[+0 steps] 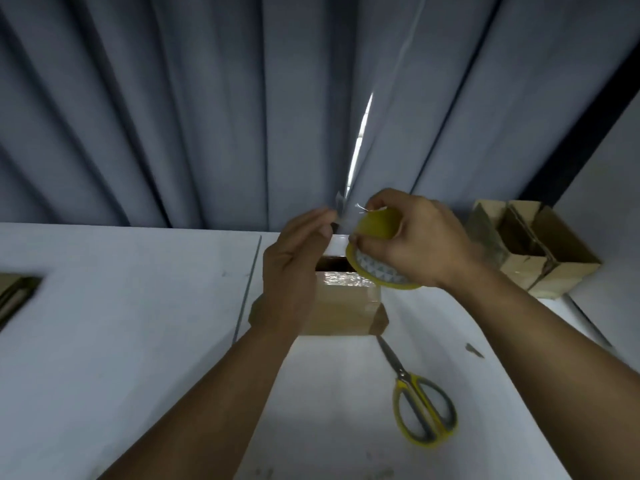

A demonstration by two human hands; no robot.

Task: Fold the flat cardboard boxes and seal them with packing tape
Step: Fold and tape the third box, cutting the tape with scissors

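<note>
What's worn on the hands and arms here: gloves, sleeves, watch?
Nothing that shows. Left hand and right hand are bare, no gloves. Left forearm and right forearm are bare to the frame edge, no sleeve in view. No watch, band or ring visible, though the picture is a bit blurred.

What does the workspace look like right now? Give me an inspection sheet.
Surface: white table, faint marks near the front edge.
Job's things: brown cardboard box at centre, shiny tape across its top; yellow packing tape roll held above it.
Clutter: yellow-handled scissors lying near right; small dark scrap beyond them; open cardboard boxes back right.
Hands: right hand grips the roll; left hand at the clear tape's loose end, grip unclear.
Cables: nothing seen.
Surroundings: grey pleated curtain behind the table.
</note>
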